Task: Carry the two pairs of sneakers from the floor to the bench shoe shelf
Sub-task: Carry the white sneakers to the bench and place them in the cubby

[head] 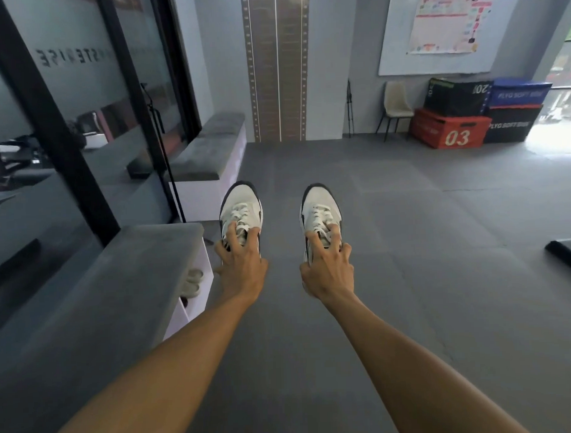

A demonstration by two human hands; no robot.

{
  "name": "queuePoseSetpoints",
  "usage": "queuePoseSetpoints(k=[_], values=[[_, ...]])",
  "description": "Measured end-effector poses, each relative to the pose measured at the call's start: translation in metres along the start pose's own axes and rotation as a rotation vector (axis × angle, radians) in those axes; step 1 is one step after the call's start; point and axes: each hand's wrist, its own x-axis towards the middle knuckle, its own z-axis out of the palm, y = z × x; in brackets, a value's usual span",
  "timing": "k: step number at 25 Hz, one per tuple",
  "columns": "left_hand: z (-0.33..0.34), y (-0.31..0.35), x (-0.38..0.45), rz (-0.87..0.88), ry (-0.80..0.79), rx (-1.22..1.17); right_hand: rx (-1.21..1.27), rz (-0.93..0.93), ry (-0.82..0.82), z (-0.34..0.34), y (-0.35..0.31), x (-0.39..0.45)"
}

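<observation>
Each of my hands holds one white sneaker with black trim above the grey floor. My left hand grips the left sneaker by its laces and tongue. My right hand grips the right sneaker the same way. Both toes point away from me. The bench shoe shelf, grey-cushioned with a white body, stands just left of my left hand. A pale pair of shoes sits in its open compartment, partly hidden by the bench top.
A second cushioned bench runs along the glass wall further back on the left. Stacked plyo boxes and a chair stand at the far right wall. A dark mat edge lies on the right. Grey floor stretches ahead.
</observation>
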Motion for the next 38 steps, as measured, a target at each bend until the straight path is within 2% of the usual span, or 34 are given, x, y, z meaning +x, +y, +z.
queuePoseSetpoints(k=[6, 13, 19, 23, 28, 34, 38], values=[[0.079, 0.007, 0.197, -0.064, -0.011, -0.018, -0.006, -0.038, -0.023, 0.068, -0.013, 0.202], [0.164, -0.009, 0.455, 0.002, -0.081, -0.005, -0.017, 0.03, -0.045, 0.163, -0.028, 0.436], [0.252, 0.009, 0.636, 0.025, -0.177, 0.027, -0.011, 0.128, -0.07, 0.234, -0.001, 0.626], [0.327, 0.03, 0.748, -0.011, -0.217, 0.036, 0.011, 0.119, -0.11, 0.295, 0.023, 0.76], [0.404, 0.057, 0.893, -0.105, -0.237, -0.007, 0.037, 0.095, -0.153, 0.345, 0.03, 0.916], [0.491, 0.084, 1.095, -0.102, -0.209, -0.017, 0.042, 0.104, -0.139, 0.405, 0.043, 1.124], [0.539, 0.103, 1.226, -0.074, -0.246, 0.002, -0.002, 0.123, -0.116, 0.436, 0.053, 1.256]])
